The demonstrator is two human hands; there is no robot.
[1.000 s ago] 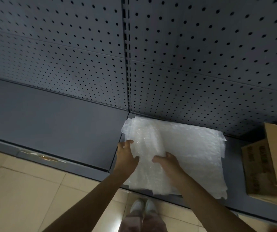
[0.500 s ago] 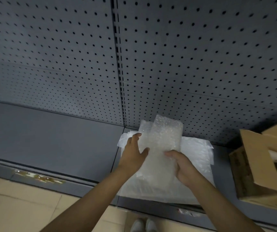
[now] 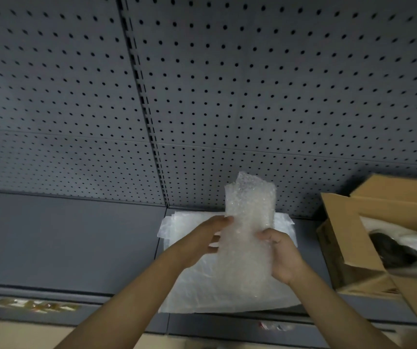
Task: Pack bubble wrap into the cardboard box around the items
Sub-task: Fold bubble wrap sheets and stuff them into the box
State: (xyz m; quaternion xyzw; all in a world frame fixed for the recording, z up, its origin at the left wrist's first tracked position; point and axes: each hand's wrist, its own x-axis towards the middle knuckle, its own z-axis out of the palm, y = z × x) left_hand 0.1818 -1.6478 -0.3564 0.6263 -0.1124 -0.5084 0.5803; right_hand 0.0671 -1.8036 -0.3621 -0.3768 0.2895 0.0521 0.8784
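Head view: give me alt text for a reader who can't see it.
Two bare hands, left hand and right hand, hold a folded piece of bubble wrap upright above a stack of sheets on a grey shelf. An open cardboard box sits to the right.

Single head view, looking forward-down, close over shelf (image 3: 71, 248) and pegboard (image 3: 252, 84).

my left hand (image 3: 203, 244): bare, no glove, no ring or watch showing. my right hand (image 3: 281, 256): bare too, wrist plain. both forearms uncovered down to the picture's lower edge, no sleeve or cuff in sight. fingernails too blurred to note. the rest of me is out of frame.
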